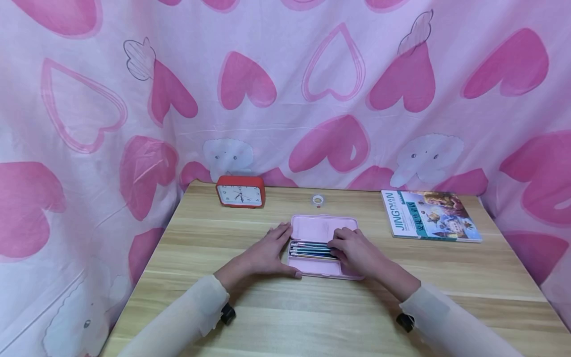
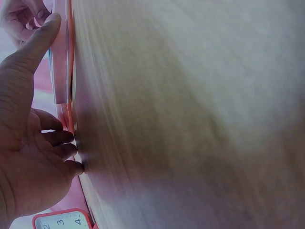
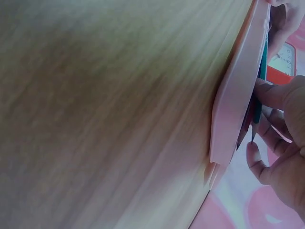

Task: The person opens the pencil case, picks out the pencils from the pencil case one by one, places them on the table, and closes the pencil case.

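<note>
We can read words on the book [image 1: 431,216] and numerals on the red clock [image 1: 241,192].
On the book's cover we make out the capitals "JINGDIAN" in dark print on the white panel along its left side, and beside them, on a teal strip, larger Chinese characters that we read as 安徒生童话; the finer print around both is too small for us to tell. On the white clock face, seen from the left wrist, we read 2, 3 and 4, with the 2 near the picture's lower edge.
</note>
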`<action>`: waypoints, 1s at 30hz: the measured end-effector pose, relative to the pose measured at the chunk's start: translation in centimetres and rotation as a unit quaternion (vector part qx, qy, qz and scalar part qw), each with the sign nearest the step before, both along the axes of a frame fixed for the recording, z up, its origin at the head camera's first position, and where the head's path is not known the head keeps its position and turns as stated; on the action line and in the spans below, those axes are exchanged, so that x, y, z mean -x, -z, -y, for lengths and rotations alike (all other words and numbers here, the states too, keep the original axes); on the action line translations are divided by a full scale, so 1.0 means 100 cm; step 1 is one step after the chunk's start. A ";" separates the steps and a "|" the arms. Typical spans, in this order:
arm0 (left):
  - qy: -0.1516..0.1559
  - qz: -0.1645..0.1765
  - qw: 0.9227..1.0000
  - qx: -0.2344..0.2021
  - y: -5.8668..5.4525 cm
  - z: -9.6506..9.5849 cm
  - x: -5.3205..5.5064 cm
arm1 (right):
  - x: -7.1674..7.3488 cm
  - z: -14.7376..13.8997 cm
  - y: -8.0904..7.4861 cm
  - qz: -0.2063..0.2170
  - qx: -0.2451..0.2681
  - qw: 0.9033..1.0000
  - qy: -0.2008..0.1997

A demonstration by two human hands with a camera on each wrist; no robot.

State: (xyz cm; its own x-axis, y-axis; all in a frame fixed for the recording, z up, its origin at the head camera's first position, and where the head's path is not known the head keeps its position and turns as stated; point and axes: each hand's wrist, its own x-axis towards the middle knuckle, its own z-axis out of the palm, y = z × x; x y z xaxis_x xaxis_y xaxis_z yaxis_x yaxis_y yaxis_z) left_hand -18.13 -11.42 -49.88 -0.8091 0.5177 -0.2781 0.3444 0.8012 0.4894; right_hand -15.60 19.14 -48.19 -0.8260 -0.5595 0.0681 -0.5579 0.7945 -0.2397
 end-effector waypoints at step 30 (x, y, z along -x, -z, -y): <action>-0.002 0.001 1.000 0.002 0.000 0.002 -0.002 | -0.005 -0.091 -0.014 -0.077 0.132 0.987 0.052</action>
